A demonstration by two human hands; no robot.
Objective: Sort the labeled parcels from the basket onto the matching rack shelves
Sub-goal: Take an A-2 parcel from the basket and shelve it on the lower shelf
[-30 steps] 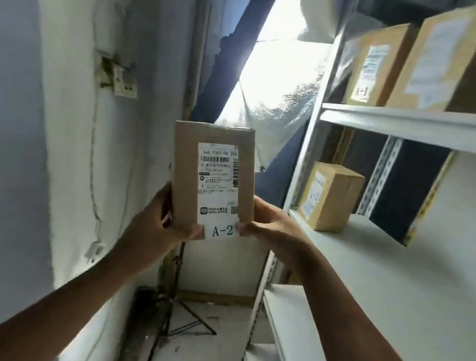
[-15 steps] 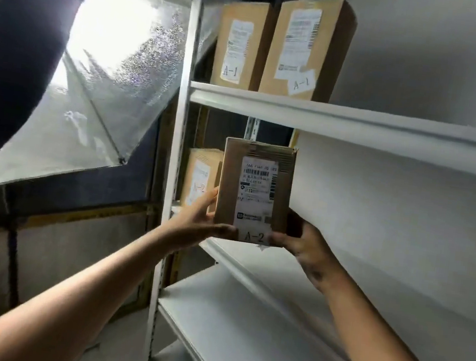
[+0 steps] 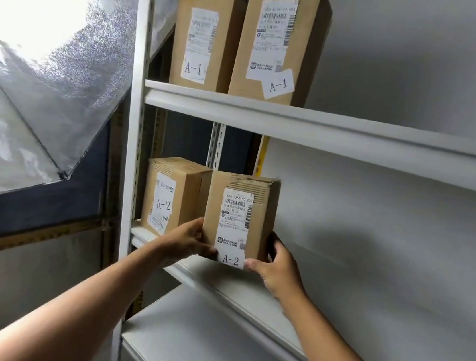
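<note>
Fingers (image 3: 275, 246) of both hands pinching A-2 parcel (image 3: 239, 219) at lower corners: left hand (image 3: 185, 241), right hand (image 3: 274, 264). Parcel upright at front lip of middle shelf (image 3: 261, 298), just beside shelved A-2 box (image 3: 173, 195). Risk: base looks only partly on shelf; early release could tip it off edge.

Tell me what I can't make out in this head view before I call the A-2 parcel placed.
- Underside of the held A-2 parcel: hidden by the left hand and right hand, so whether it rests on the middle shelf is unclear.
- Small print on its label: too small.
- The basket: outside the frame.
- Right end of the top shelf: cut off by the edge.
- Shelf space behind the A-1 boxes: hidden by them.
</note>
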